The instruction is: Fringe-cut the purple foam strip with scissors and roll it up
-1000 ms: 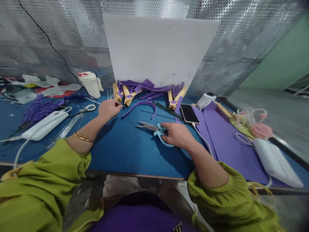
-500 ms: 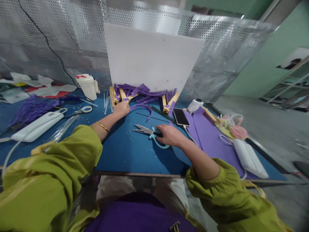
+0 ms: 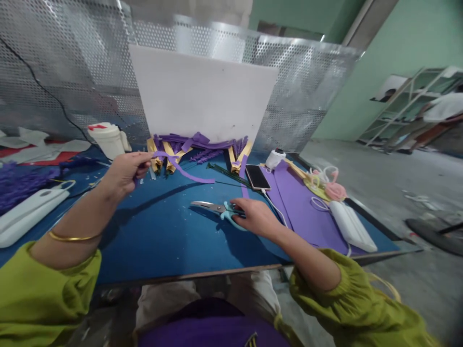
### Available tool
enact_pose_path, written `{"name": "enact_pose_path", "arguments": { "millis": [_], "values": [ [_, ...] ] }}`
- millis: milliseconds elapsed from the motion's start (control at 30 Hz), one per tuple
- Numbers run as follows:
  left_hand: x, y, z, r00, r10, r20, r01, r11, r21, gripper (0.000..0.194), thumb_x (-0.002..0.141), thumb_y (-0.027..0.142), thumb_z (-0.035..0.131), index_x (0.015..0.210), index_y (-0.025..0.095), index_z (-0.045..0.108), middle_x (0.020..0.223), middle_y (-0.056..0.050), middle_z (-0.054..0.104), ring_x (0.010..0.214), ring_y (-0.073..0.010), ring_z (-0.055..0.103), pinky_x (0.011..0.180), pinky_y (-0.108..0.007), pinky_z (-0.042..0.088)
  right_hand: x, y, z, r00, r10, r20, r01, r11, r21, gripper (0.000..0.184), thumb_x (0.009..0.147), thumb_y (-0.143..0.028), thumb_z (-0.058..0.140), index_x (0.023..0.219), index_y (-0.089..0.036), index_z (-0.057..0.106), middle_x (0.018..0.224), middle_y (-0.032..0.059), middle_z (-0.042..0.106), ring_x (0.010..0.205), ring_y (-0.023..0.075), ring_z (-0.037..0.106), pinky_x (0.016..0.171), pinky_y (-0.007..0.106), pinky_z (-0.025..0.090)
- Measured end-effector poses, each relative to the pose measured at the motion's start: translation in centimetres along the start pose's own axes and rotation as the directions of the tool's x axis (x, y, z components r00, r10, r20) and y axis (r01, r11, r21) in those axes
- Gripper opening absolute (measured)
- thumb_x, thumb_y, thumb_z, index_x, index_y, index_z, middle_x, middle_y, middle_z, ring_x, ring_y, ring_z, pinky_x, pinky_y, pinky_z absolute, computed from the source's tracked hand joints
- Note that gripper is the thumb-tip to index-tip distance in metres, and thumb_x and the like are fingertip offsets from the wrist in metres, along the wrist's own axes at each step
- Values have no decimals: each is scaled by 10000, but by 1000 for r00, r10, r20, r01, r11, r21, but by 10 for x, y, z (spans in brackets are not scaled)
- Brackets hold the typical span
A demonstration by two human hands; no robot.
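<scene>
My left hand is raised over the left part of the blue table, its fingers pinching one end of a purple strip. The strip curves away to the right, its free end above the table. My right hand is closed round the light-blue handles of a pair of scissors. Their blades point left and look nearly together. Beyond the hands, purple bundles with tan wrappings lie against the white board. Green stems and another purple strip lie near the phone.
A phone with a cable lies right of centre, beside purple sheets and a white power bank. At the left are a white cup, another white device and purple flower sprigs. A person is in the far right background.
My left hand has lifted the purple strip and drawn it left and toward me. The scissors have closed further in my right hand. The view has turned slightly right.
</scene>
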State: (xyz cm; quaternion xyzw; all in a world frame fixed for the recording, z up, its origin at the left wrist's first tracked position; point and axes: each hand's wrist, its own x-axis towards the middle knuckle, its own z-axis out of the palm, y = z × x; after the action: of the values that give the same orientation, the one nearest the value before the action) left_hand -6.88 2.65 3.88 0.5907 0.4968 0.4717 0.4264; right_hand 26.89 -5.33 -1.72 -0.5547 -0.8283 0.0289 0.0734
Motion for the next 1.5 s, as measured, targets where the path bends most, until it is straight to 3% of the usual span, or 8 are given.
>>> {"name": "enact_pose_path", "arguments": {
  "millis": [333, 500, 600, 700, 967, 1267, 1367, 1500],
  "values": [
    [-31, 34, 15, 998, -65, 20, 68, 963, -262, 226, 750, 232, 708, 614, 142, 551, 516, 57, 450, 425, -21, 300, 401, -178, 187, 11, 22, -6, 1000, 18, -25, -18, 1000, -2, 137, 809, -205, 644, 918, -132, 684, 895, 143, 723, 867, 290, 692, 711, 321, 456],
    [-39, 60, 33, 978, 45, 204, -25, 995, -101, 185, 725, 282, 742, 653, 154, 631, 500, 41, 491, 413, -30, 333, 384, -176, 198, 43, -18, -47, 977, -67, -204, 108, 974, 198, 612, 873, -462, 614, 1378, -151, 465, 1332, 147, 596, 1185, 246, 587, 903, 323, 475],
    [-41, 75, 42, 943, 116, 311, -118, 993, -12, 166, 739, 302, 731, 681, 164, 660, 505, 29, 521, 423, -42, 364, 389, -176, 225, 63, -47, -68, 922, -270, -278, 384, 538, 750, 552, 819, -448, 677, 1281, -174, 552, 1274, 107, 646, 1145, 222, 610, 901, 325, 495],
    [-40, 81, 40, 943, 126, 309, -165, 981, 103, 154, 747, 318, 718, 710, 173, 685, 522, 15, 548, 447, -62, 403, 403, -184, 264, 72, -59, -76, 931, -319, -180, 292, 349, 891, 301, 842, -448, 653, 813, -149, 680, 697, 23, 686, 663, 140, 641, 666, 278, 510],
    [-45, 42, 0, 976, -50, 213, -22, 947, 319, 147, 730, 349, 729, 717, 206, 702, 589, -8, 617, 523, -104, 499, 465, -203, 352, 47, 13, -87, 987, -117, 107, -28, 534, 845, 291, 706, -425, 783, 758, -149, 708, 518, -26, 572, 413, 71, 448, 404, 218, 354],
    [-49, 23, 25, 936, -171, 308, 114, 974, 195, 151, 763, 322, 719, 738, 178, 684, 570, 12, 593, 468, -63, 433, 428, -173, 309, 41, -10, -37, 998, -31, -50, 58, 643, 764, 463, 735, -337, 754, 1146, -147, 656, 1137, 128, 706, 1042, 245, 645, 929, 406, 482],
    [-48, 23, 32, 923, -163, 349, 105, 978, 178, 153, 758, 330, 724, 762, 181, 689, 581, 7, 603, 488, -76, 470, 428, -177, 315, 51, -37, -19, 990, -138, 4, 62, 469, 881, 562, 698, -259, 782, 1219, -145, 608, 1255, 137, 653, 1171, 243, 583, 1007, 399, 425],
    [-51, 23, 26, 939, -149, 310, 89, 976, 200, 123, 759, 310, 726, 752, 192, 695, 573, 16, 607, 495, -72, 477, 426, -168, 310, 52, -44, -9, 957, -268, 113, -13, 347, 938, 246, 767, -343, 718, 891, -132, 690, 766, 41, 703, 717, 156, 660, 711, 302, 527]
  ]
}}
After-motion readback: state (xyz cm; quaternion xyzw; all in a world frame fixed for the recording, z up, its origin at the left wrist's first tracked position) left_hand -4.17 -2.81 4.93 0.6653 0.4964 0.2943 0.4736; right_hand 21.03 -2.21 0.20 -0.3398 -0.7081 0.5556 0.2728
